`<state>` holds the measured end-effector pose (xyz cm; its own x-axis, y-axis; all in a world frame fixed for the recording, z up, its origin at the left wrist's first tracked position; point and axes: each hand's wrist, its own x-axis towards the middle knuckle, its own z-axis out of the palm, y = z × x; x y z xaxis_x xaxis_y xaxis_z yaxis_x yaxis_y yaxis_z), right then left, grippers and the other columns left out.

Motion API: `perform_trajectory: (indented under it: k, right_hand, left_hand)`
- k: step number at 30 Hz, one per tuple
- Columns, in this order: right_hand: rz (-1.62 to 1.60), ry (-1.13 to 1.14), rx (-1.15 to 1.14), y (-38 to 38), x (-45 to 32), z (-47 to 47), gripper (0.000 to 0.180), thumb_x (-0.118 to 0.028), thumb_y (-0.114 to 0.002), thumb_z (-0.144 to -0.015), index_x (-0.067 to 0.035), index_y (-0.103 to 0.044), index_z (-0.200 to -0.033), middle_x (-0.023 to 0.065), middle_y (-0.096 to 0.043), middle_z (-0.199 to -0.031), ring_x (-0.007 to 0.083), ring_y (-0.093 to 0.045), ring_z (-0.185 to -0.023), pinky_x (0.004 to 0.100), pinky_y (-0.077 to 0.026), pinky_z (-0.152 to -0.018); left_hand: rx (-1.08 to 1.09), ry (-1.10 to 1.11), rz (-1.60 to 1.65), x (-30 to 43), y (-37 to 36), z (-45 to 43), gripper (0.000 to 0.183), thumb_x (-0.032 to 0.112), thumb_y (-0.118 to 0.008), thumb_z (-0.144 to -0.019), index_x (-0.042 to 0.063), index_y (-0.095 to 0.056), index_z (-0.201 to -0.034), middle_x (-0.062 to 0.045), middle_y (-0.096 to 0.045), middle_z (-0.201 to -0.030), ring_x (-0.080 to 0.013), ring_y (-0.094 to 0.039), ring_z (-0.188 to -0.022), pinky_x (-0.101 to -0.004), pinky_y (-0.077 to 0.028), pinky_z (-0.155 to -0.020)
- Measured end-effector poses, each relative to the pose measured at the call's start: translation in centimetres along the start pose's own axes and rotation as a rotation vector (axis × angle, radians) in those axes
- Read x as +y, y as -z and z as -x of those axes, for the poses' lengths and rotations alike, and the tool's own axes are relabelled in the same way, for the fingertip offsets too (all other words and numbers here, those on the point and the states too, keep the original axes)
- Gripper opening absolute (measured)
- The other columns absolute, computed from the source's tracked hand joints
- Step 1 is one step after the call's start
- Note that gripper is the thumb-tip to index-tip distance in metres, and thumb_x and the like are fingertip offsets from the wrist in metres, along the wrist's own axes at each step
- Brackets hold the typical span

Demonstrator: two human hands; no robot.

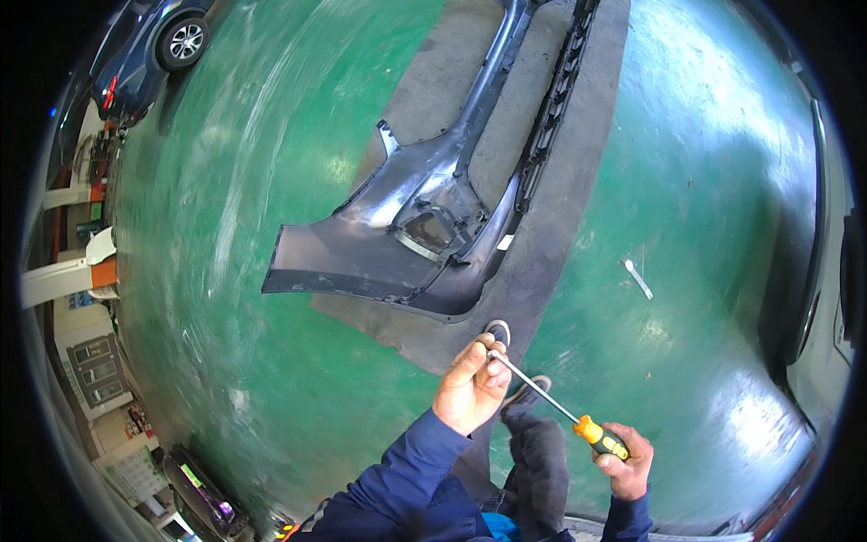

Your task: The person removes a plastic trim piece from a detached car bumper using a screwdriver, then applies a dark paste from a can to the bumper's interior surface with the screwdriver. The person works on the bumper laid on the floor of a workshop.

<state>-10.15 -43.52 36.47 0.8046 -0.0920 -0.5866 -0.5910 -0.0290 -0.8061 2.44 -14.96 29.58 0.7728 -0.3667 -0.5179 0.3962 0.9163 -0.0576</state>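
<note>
My right hand (pixel 626 461) is closed round the yellow and dark green handle of a long screwdriver (pixel 552 401). Its metal shaft points up and left to my left hand (pixel 474 383), whose fingers pinch something small at the tip; it is mostly hidden and I cannot tell what it is. Beyond my hands a dark plastic car bumper cover (pixel 352 254) lies on a grey mat (pixel 576 223), its corner towards me. A black slatted grille strip (pixel 552 108) runs along its right side.
A white tool or clip-like piece (pixel 637 278) lies on the green floor (pixel 284 379) to the right. A pale vehicle (pixel 823 366) stands at the right edge, a blue car (pixel 139 61) at the upper left. Shelving and a drawer unit (pixel 98 369) line the left side. My shoes are just beyond my hands.
</note>
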Motion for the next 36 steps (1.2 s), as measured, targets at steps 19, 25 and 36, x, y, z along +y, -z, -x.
perform_trajectory:
  k: [19, 25, 36]
  right_hand:
    - [0.010, 0.068, 0.158, -2.7, 8.6, 16.5, 0.061, -0.040, -0.089, -0.078, 0.005, -0.073, -0.116, 0.0097, -0.074, -0.093, 0.0150, -0.069, -0.081, 0.0294, -0.055, -0.075]
    - [-0.338, -0.089, 0.144, -4.3, 10.4, 22.3, 0.054, -0.032, -0.089, -0.079, 0.004, -0.072, -0.117, 0.0048, -0.072, -0.090, 0.0110, -0.066, -0.079, 0.0271, -0.054, -0.071]
    - [-0.123, 0.108, 0.395, -14.2, 11.1, 21.2, 0.053, -0.030, -0.088, -0.076, 0.003, -0.071, -0.114, 0.0060, -0.068, -0.091, 0.0144, -0.064, -0.081, 0.0285, -0.051, -0.070]
  left_hand:
    - [-0.070, 0.222, -0.121, -3.7, 3.5, 11.9, 0.021, 0.023, -0.065, -0.105, 0.008, -0.068, -0.119, -0.008, -0.074, -0.110, -0.0128, -0.059, -0.077, -0.0244, -0.046, -0.063]
    - [-0.106, 0.248, -0.387, -3.5, 2.1, 15.8, 0.022, 0.018, -0.064, -0.105, 0.005, -0.068, -0.122, -0.012, -0.075, -0.112, -0.0133, -0.060, -0.077, -0.0248, -0.047, -0.064]
    - [0.122, 0.094, -0.875, 2.3, 2.3, 15.2, 0.021, 0.014, -0.064, -0.105, 0.005, -0.069, -0.123, -0.017, -0.075, -0.113, -0.0115, -0.063, -0.070, -0.0228, -0.047, -0.057]
